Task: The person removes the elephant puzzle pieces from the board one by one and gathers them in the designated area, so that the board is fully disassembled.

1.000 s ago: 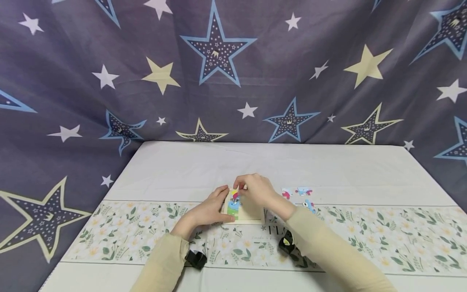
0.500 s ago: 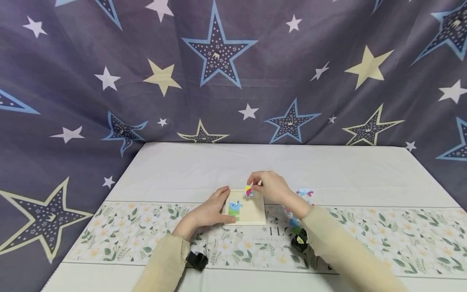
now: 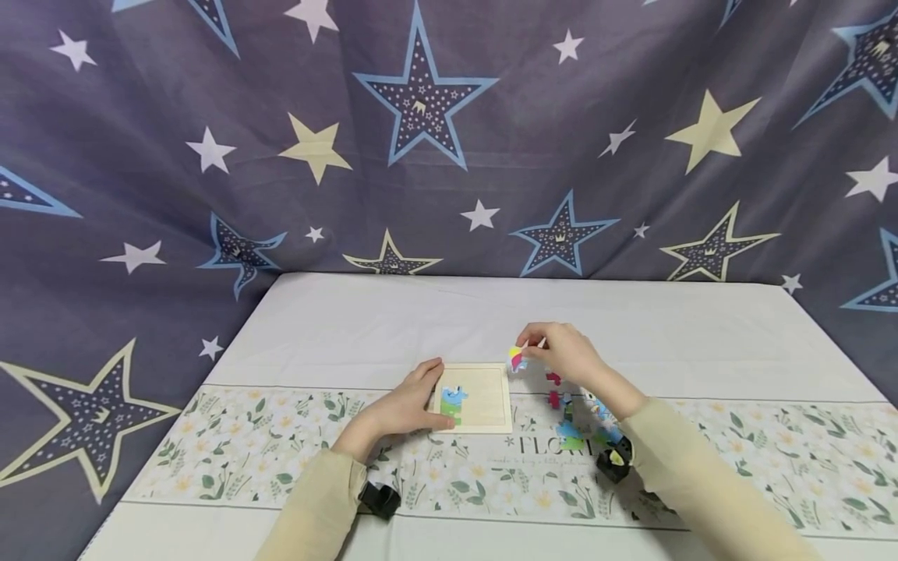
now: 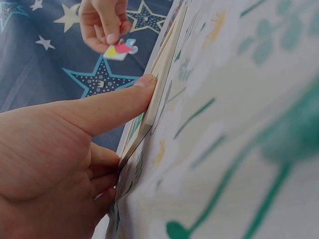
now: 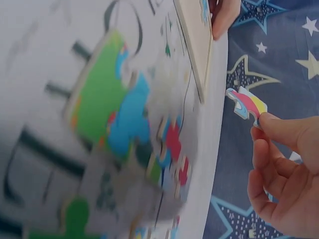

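My right hand (image 3: 570,357) pinches a jigsaw piece (image 3: 517,359) between thumb and fingertips, raised just past the tray's far right corner. That piece is yellow, pink and light blue, as the right wrist view shows. A shallow wooden puzzle tray (image 3: 486,399) lies flat on the table. Along its left side my left hand (image 3: 401,403) grips it, thumb at the near edge and fingertips by the far left corner. Inside the tray, joined blue and green pieces (image 3: 452,396) sit along the left, partly covered by the left thumb; the remaining tray floor is bare wood.
Several loose jigsaw pieces (image 3: 570,433) lie right of the tray, some hidden under the right wrist. Red ones (image 3: 553,399) are nearest the tray. A floral runner (image 3: 744,460) crosses the white table, with a star-patterned curtain (image 3: 449,195) behind.
My right hand has lifted the yellow-and-pink piece out of the tray's upper left area and carried it right, beyond the tray's edge. My left hand stays on the tray.
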Demonstrator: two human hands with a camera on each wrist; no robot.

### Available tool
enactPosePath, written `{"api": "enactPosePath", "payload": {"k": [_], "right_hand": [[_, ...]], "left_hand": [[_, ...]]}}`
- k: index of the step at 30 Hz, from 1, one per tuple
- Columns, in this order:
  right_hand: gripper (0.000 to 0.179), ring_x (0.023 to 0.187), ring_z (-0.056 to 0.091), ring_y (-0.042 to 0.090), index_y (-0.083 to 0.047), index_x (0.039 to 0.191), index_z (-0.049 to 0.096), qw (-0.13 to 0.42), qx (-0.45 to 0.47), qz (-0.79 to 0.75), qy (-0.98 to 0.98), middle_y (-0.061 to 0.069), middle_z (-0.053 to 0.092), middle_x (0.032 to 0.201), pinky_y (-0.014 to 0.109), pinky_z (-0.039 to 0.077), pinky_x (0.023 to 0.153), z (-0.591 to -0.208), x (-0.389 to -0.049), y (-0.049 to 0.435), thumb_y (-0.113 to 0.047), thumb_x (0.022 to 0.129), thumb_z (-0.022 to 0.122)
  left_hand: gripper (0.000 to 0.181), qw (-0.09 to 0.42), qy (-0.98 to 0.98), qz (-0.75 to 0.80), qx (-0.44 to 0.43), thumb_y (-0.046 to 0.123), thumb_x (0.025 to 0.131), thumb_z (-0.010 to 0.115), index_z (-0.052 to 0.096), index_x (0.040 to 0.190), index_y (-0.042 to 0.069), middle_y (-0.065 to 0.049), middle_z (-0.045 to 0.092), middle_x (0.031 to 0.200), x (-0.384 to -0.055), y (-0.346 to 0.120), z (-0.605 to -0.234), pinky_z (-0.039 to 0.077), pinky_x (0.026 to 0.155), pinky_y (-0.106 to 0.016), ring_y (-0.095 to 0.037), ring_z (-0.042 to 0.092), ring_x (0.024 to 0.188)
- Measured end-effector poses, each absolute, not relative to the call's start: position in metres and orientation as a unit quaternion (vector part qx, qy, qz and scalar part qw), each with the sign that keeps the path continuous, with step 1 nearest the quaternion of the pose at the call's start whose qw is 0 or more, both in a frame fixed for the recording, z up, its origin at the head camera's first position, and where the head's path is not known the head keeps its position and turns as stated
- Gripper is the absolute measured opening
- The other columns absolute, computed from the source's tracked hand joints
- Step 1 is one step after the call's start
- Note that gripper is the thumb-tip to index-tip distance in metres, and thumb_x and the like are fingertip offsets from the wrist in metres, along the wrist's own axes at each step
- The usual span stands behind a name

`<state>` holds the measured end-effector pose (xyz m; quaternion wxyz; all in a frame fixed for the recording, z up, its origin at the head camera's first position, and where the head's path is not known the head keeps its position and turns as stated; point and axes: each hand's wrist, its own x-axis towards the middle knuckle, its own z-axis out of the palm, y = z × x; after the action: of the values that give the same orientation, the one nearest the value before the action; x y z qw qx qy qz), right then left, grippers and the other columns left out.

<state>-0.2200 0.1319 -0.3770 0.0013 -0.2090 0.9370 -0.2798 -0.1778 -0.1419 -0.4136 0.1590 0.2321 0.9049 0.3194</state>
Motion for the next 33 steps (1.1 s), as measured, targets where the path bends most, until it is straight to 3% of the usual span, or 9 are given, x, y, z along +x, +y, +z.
{"api": "enactPosePath", "payload": {"k": [33], "right_hand": [[0.010,0.067,0.053,0.014,-0.010,0.093,0.065,0.004,-0.152,-0.282,0.947,0.004,0.065,0.083,0.028,0.042,0.059,-0.385,-0.225,0.222,-0.014,0.090,0.057]], "left_hand": [[0.092,0.158,0.906,0.312,0.239,0.036,0.079,0.068,0.015,0.144,-0.003,-0.016,0.010,0.151,-0.179,-0.142,-0.415,0.020,0.109,-0.048,-0.032,0.009,0.139]]}}
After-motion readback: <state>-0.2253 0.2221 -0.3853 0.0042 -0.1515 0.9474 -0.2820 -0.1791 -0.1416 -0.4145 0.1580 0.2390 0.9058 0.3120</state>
